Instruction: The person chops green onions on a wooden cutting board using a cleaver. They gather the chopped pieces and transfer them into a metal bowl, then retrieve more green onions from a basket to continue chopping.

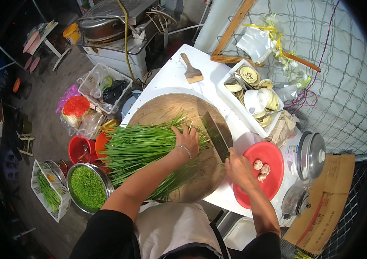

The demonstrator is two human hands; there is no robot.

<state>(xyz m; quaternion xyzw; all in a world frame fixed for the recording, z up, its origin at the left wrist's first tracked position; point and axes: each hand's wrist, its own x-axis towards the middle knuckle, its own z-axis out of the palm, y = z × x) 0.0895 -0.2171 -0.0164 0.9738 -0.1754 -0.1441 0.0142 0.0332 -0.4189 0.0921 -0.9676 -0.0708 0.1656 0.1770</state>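
A thick spread of garlic chives [144, 142] lies across a round wooden chopping block [211, 181], its long leaves reaching past the left edge. My left hand [186, 140] holds the bunch down near its right end, fingers curved and apart over the stalks. In my right hand [238, 166] is the handle of a cleaver [216, 137]. The dark, wide blade stands just to the right of the cut ends, with green bits stuck to it. Whether its edge touches the wood I cannot tell.
On the white table [173, 71] are a wooden-handled scraper brush [191, 69], a white bin of lids and rolls [251, 94], and a red basin [251, 152] with garlic bulbs [261, 170]. A steel bowl of chopped greens [88, 187] and a white basket [55, 200] stand at left.
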